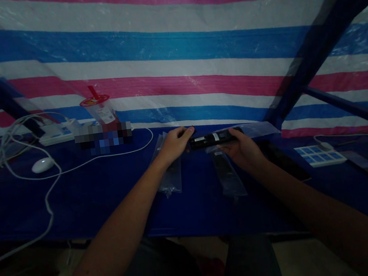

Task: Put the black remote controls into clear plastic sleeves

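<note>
A long black remote-like bar (212, 139) is held level above the dark blue table (87, 200). My right hand (241, 148) grips its right end from below. My left hand (176, 142) pinches its left end with the fingertips. Under my hands lie two clear plastic sleeves: one (173, 178) below my left wrist and one (228, 175) with a dark bar inside, below my right hand. Another clear sleeve (260, 129) lies just behind the held bar.
A white mouse (42, 165) and white cables (9, 152) lie at the left, with a white power strip (57, 134) and a lidded drink cup (100, 109) behind. A second power strip (320, 155) sits at the right. A striped tarp (173, 58) and dark frame bars (315, 53) close the back.
</note>
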`<action>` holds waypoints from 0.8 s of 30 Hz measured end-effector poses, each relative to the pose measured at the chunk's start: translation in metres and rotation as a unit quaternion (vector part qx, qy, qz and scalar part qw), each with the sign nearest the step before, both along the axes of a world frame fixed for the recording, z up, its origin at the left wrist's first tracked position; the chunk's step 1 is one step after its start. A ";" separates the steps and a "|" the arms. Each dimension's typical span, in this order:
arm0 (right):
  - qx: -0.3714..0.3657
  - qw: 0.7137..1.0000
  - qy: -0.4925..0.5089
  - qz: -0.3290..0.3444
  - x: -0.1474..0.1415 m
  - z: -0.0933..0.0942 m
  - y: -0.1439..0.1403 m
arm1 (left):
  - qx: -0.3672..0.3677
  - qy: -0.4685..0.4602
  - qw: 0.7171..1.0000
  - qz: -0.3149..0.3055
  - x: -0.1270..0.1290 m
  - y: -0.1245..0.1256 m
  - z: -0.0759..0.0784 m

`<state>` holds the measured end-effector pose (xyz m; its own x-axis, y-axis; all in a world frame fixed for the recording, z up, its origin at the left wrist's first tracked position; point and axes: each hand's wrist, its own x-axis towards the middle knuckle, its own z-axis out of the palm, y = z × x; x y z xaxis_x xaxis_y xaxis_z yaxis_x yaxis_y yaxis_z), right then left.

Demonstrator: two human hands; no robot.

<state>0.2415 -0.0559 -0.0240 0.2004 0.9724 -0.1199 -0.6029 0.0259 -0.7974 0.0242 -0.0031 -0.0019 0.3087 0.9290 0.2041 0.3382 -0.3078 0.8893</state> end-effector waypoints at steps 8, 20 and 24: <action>-0.006 1.000 0.002 -0.011 -0.002 0.002 -0.002 | -0.057 -0.069 0.996 -0.001 -0.002 0.000 0.005; -0.008 1.000 -0.028 0.003 -0.001 0.000 -0.001 | 0.000 -0.030 1.000 -0.002 -0.003 0.000 0.005; -0.005 1.000 -0.030 0.008 -0.002 0.000 -0.002 | 0.007 -0.032 0.999 -0.011 -0.003 0.001 0.004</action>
<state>0.2400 -0.0576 -0.0241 0.1925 0.9741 -0.1185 -0.5549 0.0085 -0.8319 0.0210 -0.0024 0.0022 0.3158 0.9187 0.2373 0.2736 -0.3276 0.9043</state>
